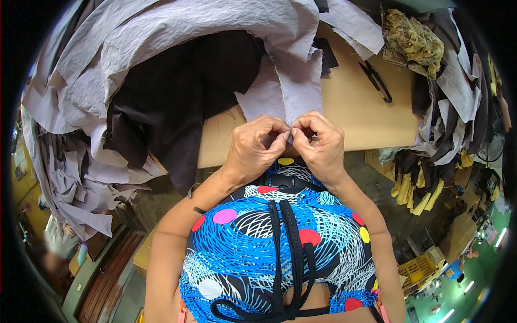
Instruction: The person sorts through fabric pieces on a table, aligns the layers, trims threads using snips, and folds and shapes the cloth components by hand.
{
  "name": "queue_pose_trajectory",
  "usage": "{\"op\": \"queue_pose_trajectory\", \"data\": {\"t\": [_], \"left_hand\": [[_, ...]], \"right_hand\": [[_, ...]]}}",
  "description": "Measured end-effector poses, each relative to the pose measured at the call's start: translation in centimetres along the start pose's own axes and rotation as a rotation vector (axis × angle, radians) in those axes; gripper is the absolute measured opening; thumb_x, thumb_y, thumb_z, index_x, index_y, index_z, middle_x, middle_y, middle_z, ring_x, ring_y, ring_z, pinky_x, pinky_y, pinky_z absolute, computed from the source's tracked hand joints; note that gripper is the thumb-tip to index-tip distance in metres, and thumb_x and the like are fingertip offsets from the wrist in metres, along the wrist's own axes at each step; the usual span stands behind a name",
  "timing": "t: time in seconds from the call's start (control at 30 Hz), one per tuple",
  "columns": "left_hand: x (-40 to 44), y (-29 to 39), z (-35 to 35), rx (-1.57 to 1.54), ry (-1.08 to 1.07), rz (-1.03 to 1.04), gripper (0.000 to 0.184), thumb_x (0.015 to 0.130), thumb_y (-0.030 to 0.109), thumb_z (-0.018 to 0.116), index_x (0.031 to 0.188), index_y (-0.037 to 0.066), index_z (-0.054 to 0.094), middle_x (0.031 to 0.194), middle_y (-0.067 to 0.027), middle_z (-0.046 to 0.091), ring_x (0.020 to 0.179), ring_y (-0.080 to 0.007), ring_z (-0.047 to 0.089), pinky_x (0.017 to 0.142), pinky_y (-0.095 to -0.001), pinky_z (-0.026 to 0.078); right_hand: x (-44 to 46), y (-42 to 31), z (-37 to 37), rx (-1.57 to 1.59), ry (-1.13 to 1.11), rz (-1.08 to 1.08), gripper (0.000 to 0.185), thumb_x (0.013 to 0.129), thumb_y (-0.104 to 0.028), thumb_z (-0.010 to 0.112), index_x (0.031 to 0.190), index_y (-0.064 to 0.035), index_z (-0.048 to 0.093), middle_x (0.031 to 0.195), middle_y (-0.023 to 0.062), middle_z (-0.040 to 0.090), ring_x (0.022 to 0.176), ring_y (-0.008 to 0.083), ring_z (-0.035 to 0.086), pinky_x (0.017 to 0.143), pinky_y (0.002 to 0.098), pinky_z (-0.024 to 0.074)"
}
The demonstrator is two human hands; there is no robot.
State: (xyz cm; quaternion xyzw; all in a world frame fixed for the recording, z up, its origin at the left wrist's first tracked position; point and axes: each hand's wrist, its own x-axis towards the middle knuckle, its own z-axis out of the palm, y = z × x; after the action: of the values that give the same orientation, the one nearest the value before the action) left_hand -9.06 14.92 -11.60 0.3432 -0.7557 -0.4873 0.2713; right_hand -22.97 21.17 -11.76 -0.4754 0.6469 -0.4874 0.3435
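My left hand (257, 144) and my right hand (318, 141) meet fingertip to fingertip over the front edge of the table. Both are closed in a pinch on a pale lilac fabric piece (301, 81), at its lower end. A frayed edge runs up the middle of this fabric, away from my fingers. Exactly what lies between the fingertips is too small to make out beyond the cloth. Left of my hands, dark fabric (183, 91) drapes over the table edge. Black thread snips (375, 81) lie on the table to the right.
A large heap of lilac cloth (177, 19) covers the back and left of the tan table (366, 124). A yellowish crumpled bundle (413, 44) sits at the back right. Fabric strips (458, 91) hang over the right side, with a yellow crate (417, 273) lower down.
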Motion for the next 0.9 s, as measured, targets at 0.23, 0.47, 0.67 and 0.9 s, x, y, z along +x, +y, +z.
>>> {"op": "queue_pose_trajectory", "data": {"t": [0.23, 0.47, 0.67, 0.9], "left_hand": [[-0.5, -0.8, 0.2, -0.591, -0.049, -0.525, 0.008, 0.08, 0.003, 0.06, 0.086, -0.003, 0.059, 0.077, -0.0061, 0.063, 0.07, -0.0088, 0.059, 0.063, -0.0219, 0.048], [-0.1, -0.9, 0.4, -0.178, -0.001, -0.262, 0.008, 0.076, 0.003, 0.062, 0.082, -0.003, 0.06, 0.07, -0.009, 0.062, 0.062, -0.013, 0.06, 0.054, -0.0245, 0.048], [0.4, -0.7, 0.1, 0.017, -0.007, -0.114, 0.007, 0.076, 0.003, 0.062, 0.08, -0.002, 0.06, 0.071, -0.0092, 0.063, 0.061, -0.0132, 0.06, 0.055, -0.0249, 0.047], [0.0, -1.4, 1.0, -0.297, 0.049, -0.369, 0.007, 0.076, 0.003, 0.062, 0.079, -0.002, 0.061, 0.069, -0.0074, 0.063, 0.06, -0.0082, 0.058, 0.054, -0.0223, 0.046]], "right_hand": [[-0.1, 0.8, -0.2, 0.418, -0.068, 0.411, 0.005, 0.076, -0.001, 0.057, 0.078, 0.0029, 0.06, 0.07, 0.0035, 0.061, 0.063, 0.0056, 0.055, 0.056, 0.0202, 0.0445], [-0.1, 0.7, 0.1, 0.297, -0.05, 0.353, 0.005, 0.077, -0.003, 0.058, 0.077, 0.0023, 0.06, 0.07, 0.0025, 0.061, 0.062, 0.0047, 0.053, 0.055, 0.02, 0.0436], [0.1, 0.8, 0.3, 0.031, -0.028, 0.102, 0.005, 0.077, -0.003, 0.058, 0.075, 0.0013, 0.06, 0.068, 0.0005, 0.058, 0.056, 0.0057, 0.05, 0.05, 0.0202, 0.0405], [0.0, 2.8, -0.1, 0.841, -0.128, 0.64, 0.008, 0.079, -0.007, 0.056, 0.081, 0.0007, 0.06, 0.068, -0.0004, 0.056, 0.06, 0.0041, 0.05, 0.054, 0.0173, 0.0395]]}}
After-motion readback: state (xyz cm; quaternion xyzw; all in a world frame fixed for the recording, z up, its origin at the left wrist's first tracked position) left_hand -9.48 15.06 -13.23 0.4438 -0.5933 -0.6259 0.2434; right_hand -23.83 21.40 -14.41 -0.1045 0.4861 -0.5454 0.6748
